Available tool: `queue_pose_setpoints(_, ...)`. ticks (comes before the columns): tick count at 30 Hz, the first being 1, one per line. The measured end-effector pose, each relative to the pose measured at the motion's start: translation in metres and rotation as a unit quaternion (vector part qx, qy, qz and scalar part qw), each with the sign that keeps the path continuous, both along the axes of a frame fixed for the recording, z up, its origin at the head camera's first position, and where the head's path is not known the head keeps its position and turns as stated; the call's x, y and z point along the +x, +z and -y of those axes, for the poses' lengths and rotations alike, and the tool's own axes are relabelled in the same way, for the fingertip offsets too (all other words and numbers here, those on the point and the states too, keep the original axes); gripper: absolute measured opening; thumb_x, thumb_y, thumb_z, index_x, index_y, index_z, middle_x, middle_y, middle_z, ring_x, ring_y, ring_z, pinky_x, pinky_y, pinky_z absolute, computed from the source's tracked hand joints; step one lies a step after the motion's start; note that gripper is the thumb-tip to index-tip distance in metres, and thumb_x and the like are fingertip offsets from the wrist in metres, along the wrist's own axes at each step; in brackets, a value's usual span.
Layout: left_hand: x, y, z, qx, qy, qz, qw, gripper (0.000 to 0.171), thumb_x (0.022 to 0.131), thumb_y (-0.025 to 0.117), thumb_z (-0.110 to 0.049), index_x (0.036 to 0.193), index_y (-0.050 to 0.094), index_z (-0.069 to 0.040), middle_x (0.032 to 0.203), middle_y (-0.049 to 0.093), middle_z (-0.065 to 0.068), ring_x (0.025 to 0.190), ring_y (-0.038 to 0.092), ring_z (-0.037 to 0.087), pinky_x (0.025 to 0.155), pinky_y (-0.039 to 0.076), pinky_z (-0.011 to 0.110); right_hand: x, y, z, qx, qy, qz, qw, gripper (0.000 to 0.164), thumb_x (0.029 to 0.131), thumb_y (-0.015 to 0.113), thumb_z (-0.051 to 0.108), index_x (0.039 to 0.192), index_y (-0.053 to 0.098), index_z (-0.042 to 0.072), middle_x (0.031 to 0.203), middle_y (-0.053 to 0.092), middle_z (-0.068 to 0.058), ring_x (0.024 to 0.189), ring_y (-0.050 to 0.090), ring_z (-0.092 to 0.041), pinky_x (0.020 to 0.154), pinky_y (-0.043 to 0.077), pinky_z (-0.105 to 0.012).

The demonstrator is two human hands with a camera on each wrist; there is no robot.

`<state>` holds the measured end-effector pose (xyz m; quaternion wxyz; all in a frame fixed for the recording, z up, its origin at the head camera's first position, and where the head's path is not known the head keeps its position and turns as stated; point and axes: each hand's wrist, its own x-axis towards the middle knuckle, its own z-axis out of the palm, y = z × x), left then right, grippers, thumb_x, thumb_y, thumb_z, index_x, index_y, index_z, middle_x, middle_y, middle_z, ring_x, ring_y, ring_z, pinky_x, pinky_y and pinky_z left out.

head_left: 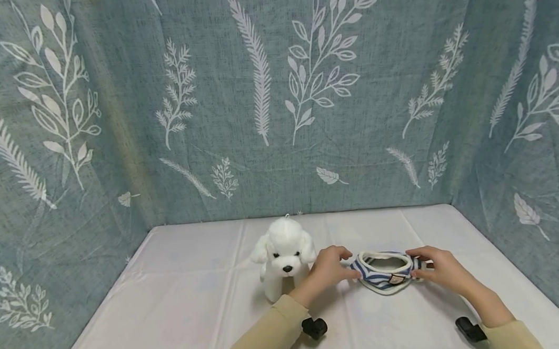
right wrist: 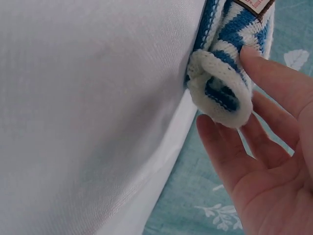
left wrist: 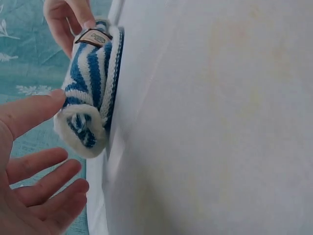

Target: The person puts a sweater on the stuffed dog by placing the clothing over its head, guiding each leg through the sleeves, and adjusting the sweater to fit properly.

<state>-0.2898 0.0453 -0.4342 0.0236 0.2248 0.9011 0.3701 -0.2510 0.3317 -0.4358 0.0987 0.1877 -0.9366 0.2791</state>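
A small knitted pet sweater (head_left: 382,277), striped blue and white with cream ribbed edges and a brown-edged label, sits on the white-covered table with its neck opening facing up. My right hand (head_left: 443,270) pinches its right end, thumb on the front and fingers behind the knit in the right wrist view. At the other end is my left hand (head_left: 329,269); its thumb tip meets the sweater (left wrist: 90,73) beside a cuff, while the other fingers are spread loosely and apart from it. A white plush dog (head_left: 286,256) stands upright just left of my left hand, facing me.
The white tablecloth (head_left: 181,285) has fold creases. Blue-green fabric (head_left: 219,119) with white leaf prints hangs behind the table and along both sides. A black strap device (head_left: 314,328) sits on my left wrist, another (head_left: 470,329) on my right.
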Motion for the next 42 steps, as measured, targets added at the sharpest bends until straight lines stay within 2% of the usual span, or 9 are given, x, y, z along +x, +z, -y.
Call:
queue_pose_setpoints(4, 0.0, 0.0, -0.001, 0.008, 0.005, 0.028, 0.9996, 0.047, 0.073, 0.082, -0.031, 0.111, 0.066, -0.01, 0.104, 0.068, 0.005, 0.093, 0.063, 0.019, 0.074, 0.05, 0.027, -0.001, 0.0, 0.003, 0.002, -0.012, 0.011, 1.0, 0.043, 0.077, 0.077, 0.009, 0.116, 0.063, -0.003, 0.109, 0.066, -0.017, 0.093, 0.064, -0.031, 0.074, 0.056, -0.031)
queue_pose_setpoints(9, 0.001, 0.0, -0.003, 0.031, 0.004, 0.06, 0.9977, 0.044, 0.074, 0.081, -0.026, 0.11, 0.066, -0.007, 0.088, 0.068, 0.003, 0.072, 0.06, 0.012, 0.063, 0.048, 0.025, 0.0, 0.002, 0.005, 0.002, -0.029, 0.01, 1.0, 0.036, 0.078, 0.076, 0.011, 0.111, 0.067, 0.003, 0.101, 0.07, -0.012, 0.088, 0.067, -0.026, 0.067, 0.054, -0.024)
queue_pose_setpoints(13, 0.001, -0.002, -0.006, 0.043, 0.008, 0.064, 0.997, 0.035, 0.074, 0.081, -0.021, 0.102, 0.068, -0.005, 0.077, 0.066, -0.002, 0.062, 0.055, 0.008, 0.057, 0.045, 0.023, 0.0, 0.002, 0.006, 0.0, -0.029, 0.011, 1.0, 0.032, 0.078, 0.076, 0.011, 0.108, 0.068, 0.005, 0.096, 0.071, -0.008, 0.083, 0.067, -0.019, 0.066, 0.053, -0.021)
queue_pose_setpoints(17, 0.001, -0.005, -0.008, 0.054, 0.014, 0.062, 0.9965, 0.022, 0.074, 0.081, -0.017, 0.089, 0.069, -0.006, 0.072, 0.062, -0.003, 0.06, 0.052, 0.006, 0.054, 0.043, 0.021, 0.001, 0.003, 0.006, -0.003, -0.033, 0.021, 0.999, 0.029, 0.078, 0.076, 0.012, 0.106, 0.069, 0.007, 0.092, 0.071, -0.003, 0.079, 0.065, -0.009, 0.066, 0.053, -0.02)
queue_pose_setpoints(23, 0.003, -0.006, -0.009, 0.072, 0.024, 0.038, 0.9964, 0.013, 0.077, 0.078, -0.011, 0.078, 0.065, -0.01, 0.069, 0.059, -0.004, 0.06, 0.049, 0.006, 0.052, 0.041, 0.02, 0.002, 0.006, 0.005, -0.006, -0.033, 0.024, 0.999, 0.028, 0.079, 0.075, 0.014, 0.106, 0.069, 0.009, 0.09, 0.07, 0.0, 0.078, 0.063, -0.003, 0.066, 0.053, -0.02)
queue_pose_setpoints(29, 0.008, -0.003, -0.008, 0.095, 0.023, -0.001, 0.9952, 0.011, 0.082, 0.072, -0.01, 0.077, 0.061, -0.012, 0.068, 0.057, -0.005, 0.058, 0.046, 0.005, 0.052, 0.039, 0.019, 0.004, 0.012, 0.006, -0.004, -0.037, 0.008, 0.999, 0.026, 0.079, 0.075, 0.015, 0.105, 0.07, 0.011, 0.091, 0.07, 0.0, 0.079, 0.064, -0.004, 0.066, 0.053, -0.019)
queue_pose_setpoints(37, 0.016, 0.01, -0.007, 0.113, 0.016, -0.086, 0.9898, 0.007, 0.084, 0.068, -0.011, 0.082, 0.061, -0.014, 0.067, 0.054, -0.008, 0.059, 0.04, 0.002, 0.055, 0.035, 0.017, 0.013, 0.029, 0.01, -0.017, -0.041, -0.051, 0.998, 0.024, 0.08, 0.075, 0.014, 0.104, 0.07, 0.01, 0.088, 0.068, 0.003, 0.072, 0.052, 0.004, 0.067, 0.054, -0.021)
queue_pose_setpoints(42, 0.023, 0.024, -0.004, 0.124, 0.011, -0.115, 0.9855, 0.007, 0.086, 0.067, -0.013, 0.083, 0.062, -0.016, 0.069, 0.059, -0.008, 0.059, 0.041, 0.001, 0.055, 0.035, 0.015, 0.018, 0.04, 0.013, -0.045, -0.036, -0.085, 0.995, 0.024, 0.081, 0.074, 0.015, 0.104, 0.069, 0.01, 0.092, 0.07, -0.001, 0.075, 0.055, 0.004, 0.069, 0.053, -0.019)
